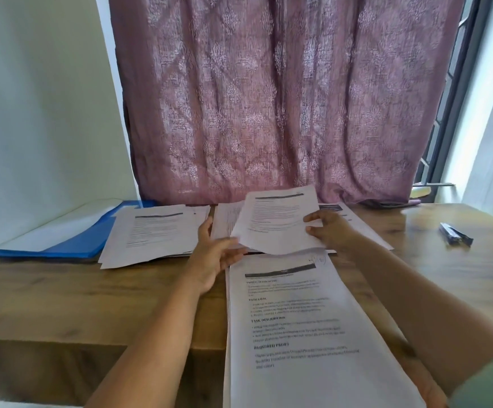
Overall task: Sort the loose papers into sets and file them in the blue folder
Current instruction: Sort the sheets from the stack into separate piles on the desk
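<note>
holding a single sheet [277,222] lifted over the middle pile [357,225], head view: right hand [332,229] pinches its right edge, thumb on top. left hand [214,254] sits spread and relaxed at the sheet's lower left corner, fingers under or beside it, contact unclear. left pile [154,234] lies just beside the blue folder [71,242], which is open at the table's [48,295] far left with a white sheet in it. near stack [304,334] hangs toward the person over the table edge. dark stapler-like item [455,234] sits far right, curtain [283,98] behind. paper looks light, floppy, slides easily; likely best gripped at opposite edges to stop sagging.
</note>
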The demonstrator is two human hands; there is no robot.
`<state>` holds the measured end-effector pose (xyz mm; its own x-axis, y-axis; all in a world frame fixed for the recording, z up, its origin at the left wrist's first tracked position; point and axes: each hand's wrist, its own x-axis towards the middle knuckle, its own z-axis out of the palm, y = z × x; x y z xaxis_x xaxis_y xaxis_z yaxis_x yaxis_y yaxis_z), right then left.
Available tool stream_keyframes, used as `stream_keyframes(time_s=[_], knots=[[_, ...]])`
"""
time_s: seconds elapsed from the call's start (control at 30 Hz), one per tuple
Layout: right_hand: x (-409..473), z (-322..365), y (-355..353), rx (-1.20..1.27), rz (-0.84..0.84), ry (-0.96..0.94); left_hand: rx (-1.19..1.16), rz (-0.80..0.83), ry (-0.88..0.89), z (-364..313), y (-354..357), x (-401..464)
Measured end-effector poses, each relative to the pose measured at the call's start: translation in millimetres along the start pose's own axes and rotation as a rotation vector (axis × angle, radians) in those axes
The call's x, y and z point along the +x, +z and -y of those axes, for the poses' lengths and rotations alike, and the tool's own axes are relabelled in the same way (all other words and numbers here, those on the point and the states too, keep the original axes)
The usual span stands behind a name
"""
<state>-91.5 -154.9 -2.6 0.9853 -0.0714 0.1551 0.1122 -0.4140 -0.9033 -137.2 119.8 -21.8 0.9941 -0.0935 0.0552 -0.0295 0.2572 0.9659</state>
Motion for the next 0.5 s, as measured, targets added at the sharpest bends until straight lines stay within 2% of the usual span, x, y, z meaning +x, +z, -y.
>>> stream_keyframes(time_s=[0.1,0.17,0.3,0.37,0.5], knots=[[23,3,26,-0.217,-0.028,-0.042,0.076,-0.047,0.027,3,-7,9],[39,7,41,-0.305,0.015,-0.074,0.142,-0.084,0.03,4,-12,13],[61,10,61,-0.351,0.052,-0.033,0.642,-0.176,0.098,13,-18,12],[65,8,65,-0.38,0.048,-0.02,0.757,-0.214,0.196,16,-19,12],[65,7,58,-0.682,0.014,-0.058,1.076,-0.423,0.376,19,-32,20]])
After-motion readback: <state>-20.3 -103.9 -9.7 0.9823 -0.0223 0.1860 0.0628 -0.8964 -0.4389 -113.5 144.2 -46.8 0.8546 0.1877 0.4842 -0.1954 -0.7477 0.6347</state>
